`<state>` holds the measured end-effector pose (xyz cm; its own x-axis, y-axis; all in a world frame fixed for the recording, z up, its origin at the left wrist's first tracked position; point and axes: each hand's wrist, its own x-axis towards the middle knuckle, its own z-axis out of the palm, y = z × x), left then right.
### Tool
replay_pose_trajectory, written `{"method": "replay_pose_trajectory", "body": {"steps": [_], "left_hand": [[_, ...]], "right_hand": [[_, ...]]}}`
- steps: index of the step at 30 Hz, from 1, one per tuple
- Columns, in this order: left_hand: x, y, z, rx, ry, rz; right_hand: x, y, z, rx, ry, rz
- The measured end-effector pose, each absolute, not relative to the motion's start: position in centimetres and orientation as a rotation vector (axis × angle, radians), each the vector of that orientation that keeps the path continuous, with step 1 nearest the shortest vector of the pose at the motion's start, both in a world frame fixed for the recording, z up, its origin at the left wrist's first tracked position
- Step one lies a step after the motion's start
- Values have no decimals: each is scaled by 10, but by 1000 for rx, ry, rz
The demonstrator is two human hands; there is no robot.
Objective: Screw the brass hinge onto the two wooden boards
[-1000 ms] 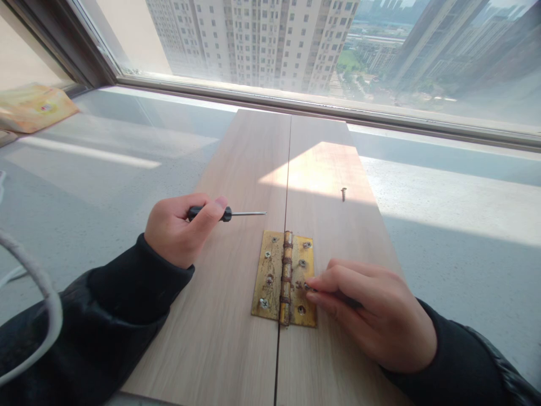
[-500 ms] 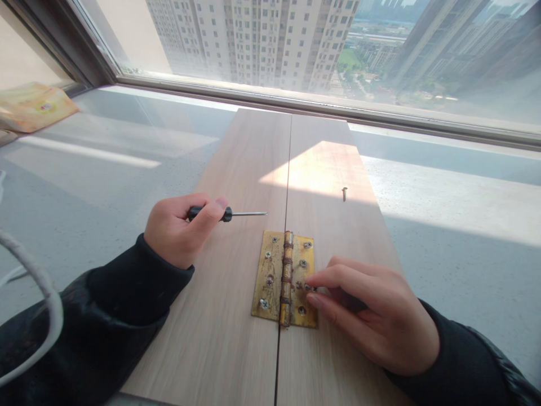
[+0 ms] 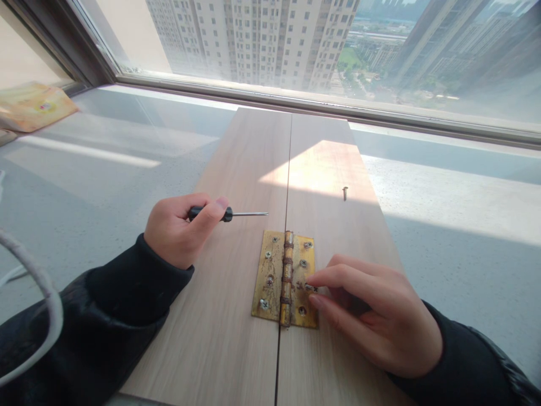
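Observation:
My left hand (image 3: 181, 231) is closed around the black handle of a screwdriver (image 3: 250, 213), whose metal shaft points right above the hinge. A worn brass hinge (image 3: 270, 270) lies flat across the seam between two pale wooden boards. Several screws sit in its holes, some with heads standing proud. At the hinge's right leaf, my right hand (image 3: 372, 310) has thumb and forefinger slightly apart on either side of a tilted screw (image 3: 309, 287). Whether a fingertip still touches this screw is hard to tell. Below it, one hole (image 3: 302, 310) shows in the same leaf.
A loose screw (image 3: 345, 193) rests on the right board (image 3: 321, 129), near the sunlit patch. The boards lie on a pale speckled sill (image 3: 456, 237) by a window. At left are a white cable (image 3: 53, 304) and a yellowish packet (image 3: 38, 107).
My right thumb and forefinger have drawn slightly apart and a little to the right, showing more of the tilted screw. The left hand and screwdriver stay in place.

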<state>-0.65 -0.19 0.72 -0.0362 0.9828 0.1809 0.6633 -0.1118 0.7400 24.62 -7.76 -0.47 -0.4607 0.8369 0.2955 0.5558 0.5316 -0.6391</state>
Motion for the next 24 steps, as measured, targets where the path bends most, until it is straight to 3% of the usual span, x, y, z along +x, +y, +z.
{"method": "replay_pose_trajectory", "body": {"steps": [24], "left_hand": [[-7,0,7,1829,1743,947]], "right_hand": [[248,-77,-10,-1093,-2194,618]]}}
